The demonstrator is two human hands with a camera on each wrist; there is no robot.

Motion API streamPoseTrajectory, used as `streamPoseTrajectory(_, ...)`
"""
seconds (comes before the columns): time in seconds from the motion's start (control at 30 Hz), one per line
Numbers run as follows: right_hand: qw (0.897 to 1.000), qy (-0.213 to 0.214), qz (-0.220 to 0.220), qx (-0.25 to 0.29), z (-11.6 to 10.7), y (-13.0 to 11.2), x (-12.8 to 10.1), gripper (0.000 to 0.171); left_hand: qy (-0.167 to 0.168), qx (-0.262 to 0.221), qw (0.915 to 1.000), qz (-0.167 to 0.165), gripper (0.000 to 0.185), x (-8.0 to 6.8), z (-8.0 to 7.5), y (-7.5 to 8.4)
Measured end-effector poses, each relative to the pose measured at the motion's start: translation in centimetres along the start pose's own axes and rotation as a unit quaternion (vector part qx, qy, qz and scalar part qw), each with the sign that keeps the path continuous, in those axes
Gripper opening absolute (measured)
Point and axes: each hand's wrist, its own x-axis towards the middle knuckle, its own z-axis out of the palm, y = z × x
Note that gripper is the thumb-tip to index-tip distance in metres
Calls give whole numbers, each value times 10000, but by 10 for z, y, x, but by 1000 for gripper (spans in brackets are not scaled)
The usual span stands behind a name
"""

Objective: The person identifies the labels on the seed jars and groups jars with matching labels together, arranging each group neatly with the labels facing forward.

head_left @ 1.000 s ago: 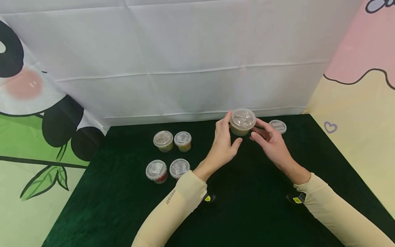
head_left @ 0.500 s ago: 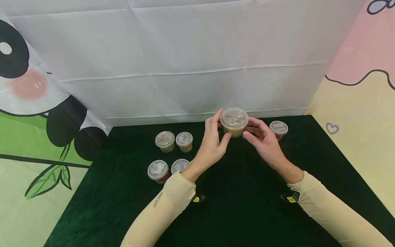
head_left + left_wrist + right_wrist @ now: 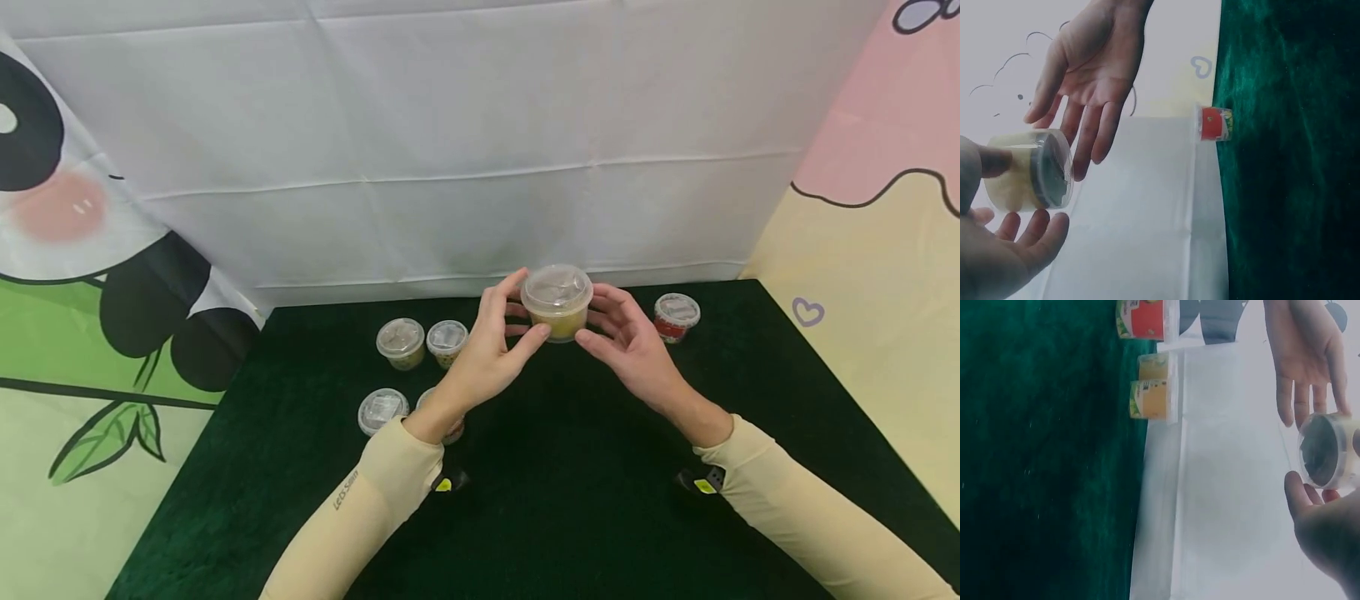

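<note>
Lidded cup [image 3: 557, 302] with yellowish stuff inside is held up above the dark green felt table [image 3: 585, 500], near its back edge. Left hand [image 3: 487, 354] pinches it, thumb under, fingers on the far side. Right hand [image 3: 626, 346] sits just beside it, fingers relaxed; can't really tell if they touch. Four small cups [image 3: 400, 342] sit to the left, a red-labelled one [image 3: 676, 316] to the right. Creased white sheet [image 3: 465, 142] hangs behind, panda cartoon backdrop [image 3: 82, 275] on the left.
</note>
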Motion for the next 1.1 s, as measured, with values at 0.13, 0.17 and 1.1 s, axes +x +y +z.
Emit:
streamPoseTrajectory(0.13, 9996, -88, 66, 262, 4, -2, 0, 59, -84, -507, 9984, -227, 72, 0, -6, -1)
streamPoseTrajectory(0.17, 9993, -121, 89, 337, 5, -3, 0, 60, -116, -685, 9970, -328, 71, 0, -8, -2)
streamPoseTrajectory(1.1, 9927, -206, 682, 969, 12, 3, 1, 54, -418, -1033, 9881, -1057, 61, -10, -11, -14)
